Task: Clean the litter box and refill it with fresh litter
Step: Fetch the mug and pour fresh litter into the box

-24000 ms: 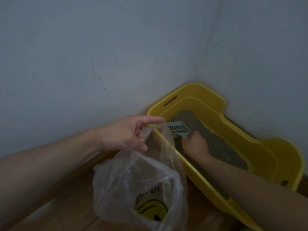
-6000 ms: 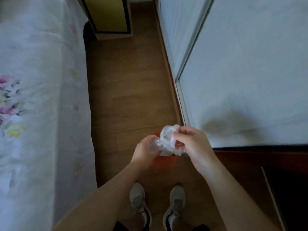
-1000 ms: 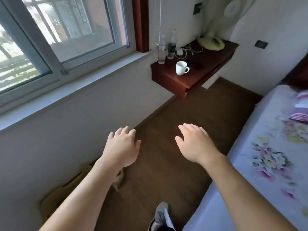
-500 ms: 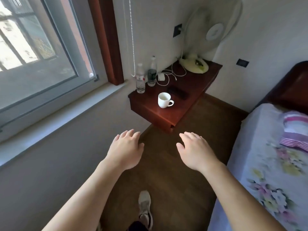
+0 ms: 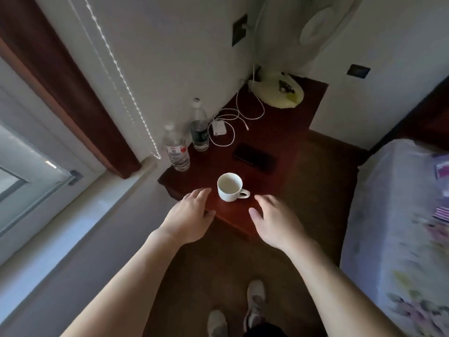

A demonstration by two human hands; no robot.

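My left hand and right hand reach palm-down at the counter near edge, fingers spread loose, holding nothing. Mug sits between them at 12 o'clock, handle pointing to 3. Labels on the bottles are too blurred to read.

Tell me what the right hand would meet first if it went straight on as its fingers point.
Probably the white cup, on its handle side: the right hand points up-left at it, nothing between. Its height over the table is unclear, so it could pass above.

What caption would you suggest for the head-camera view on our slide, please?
Open left hand and right hand flank a white cup on the dark wooden table beside the bed.
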